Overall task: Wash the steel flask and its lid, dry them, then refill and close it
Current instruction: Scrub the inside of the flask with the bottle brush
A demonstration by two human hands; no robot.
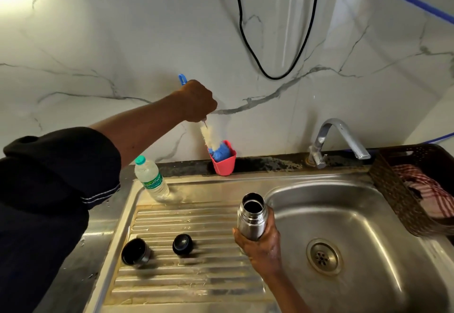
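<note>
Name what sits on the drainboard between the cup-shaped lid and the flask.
A small black stopper, resting on the ribbed drainboard, apart from both the cup-shaped lid and the flask; the head view shows it.

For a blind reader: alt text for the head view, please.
A right hand holds an open steel flask upright at a steel sink while the left hand grips a bottle brush standing in a pink cup. The cup lid and stopper lie on the drainboard near a water bottle.

Left hand (196,100): grips bottle brush (207,137) by its handle; bristles below the grip, reaching into pink cup (224,163).
Right hand (262,246): holds open steel flask (251,217) low; lid (182,244) left of grip.
</note>
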